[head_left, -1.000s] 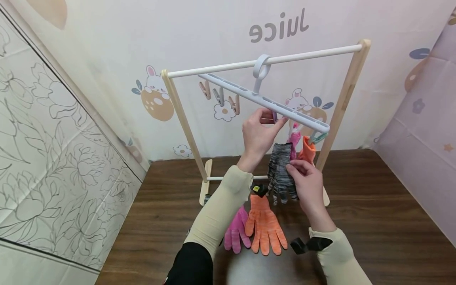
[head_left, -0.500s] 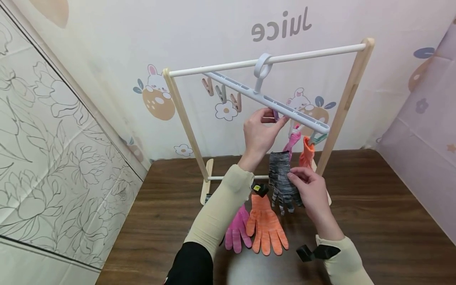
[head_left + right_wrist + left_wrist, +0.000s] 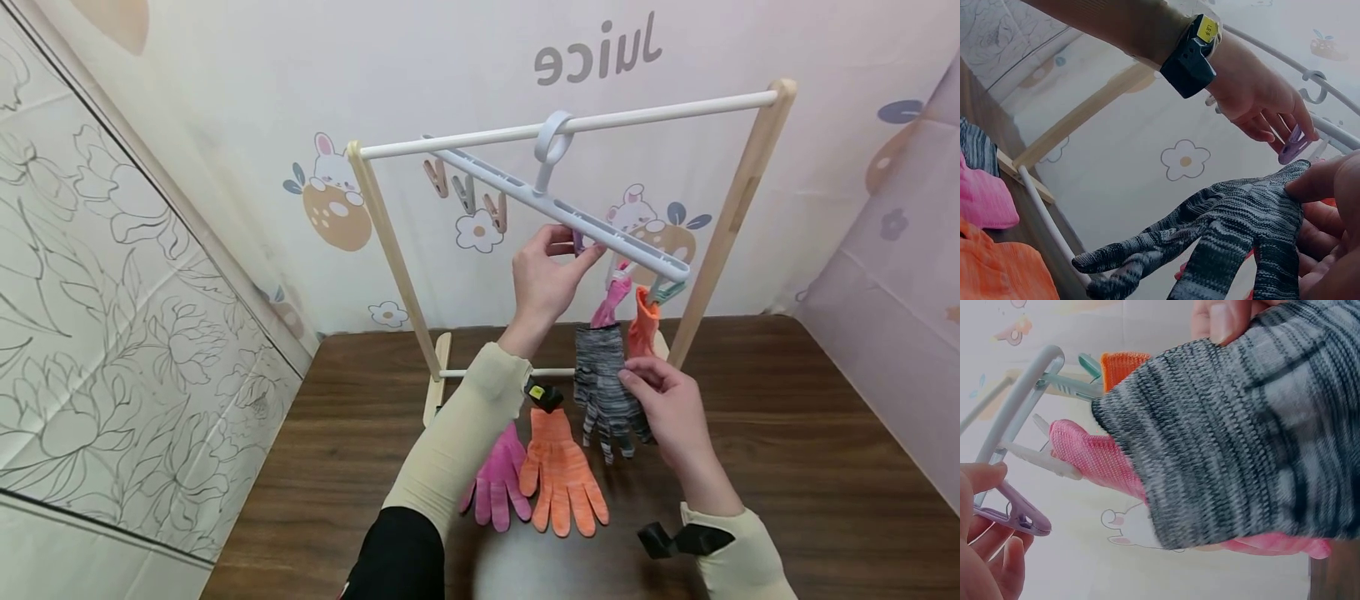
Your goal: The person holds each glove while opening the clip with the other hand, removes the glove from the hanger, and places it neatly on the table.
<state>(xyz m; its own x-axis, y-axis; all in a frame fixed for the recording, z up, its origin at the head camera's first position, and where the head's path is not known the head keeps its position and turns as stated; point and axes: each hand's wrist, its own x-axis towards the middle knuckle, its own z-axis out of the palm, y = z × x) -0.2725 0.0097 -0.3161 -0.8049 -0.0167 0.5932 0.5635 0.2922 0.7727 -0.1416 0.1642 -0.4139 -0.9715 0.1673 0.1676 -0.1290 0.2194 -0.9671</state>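
My left hand pinches a purple clothespin that hangs from the pale blue clip hanger. A grey-and-black knit glove dangles fingers-down, pinched at its side by my right hand. In the left wrist view the glove's cuff edge lies off to the right of the purple clothespin, apart from it. Behind the grey glove a pink glove hangs from a white clothespin. Nearer the hanger's end, an orange glove hangs from a green clothespin.
A wooden rack with a white top rod bears the hanger. Three unused clothespins hang on its left half. On the brown table lie a pink glove, an orange glove and another grey striped glove.
My right hand has moved down and to the right with the grey glove, so its cuff sits lower, away from the hanger. My left hand has stayed at the purple clothespin.
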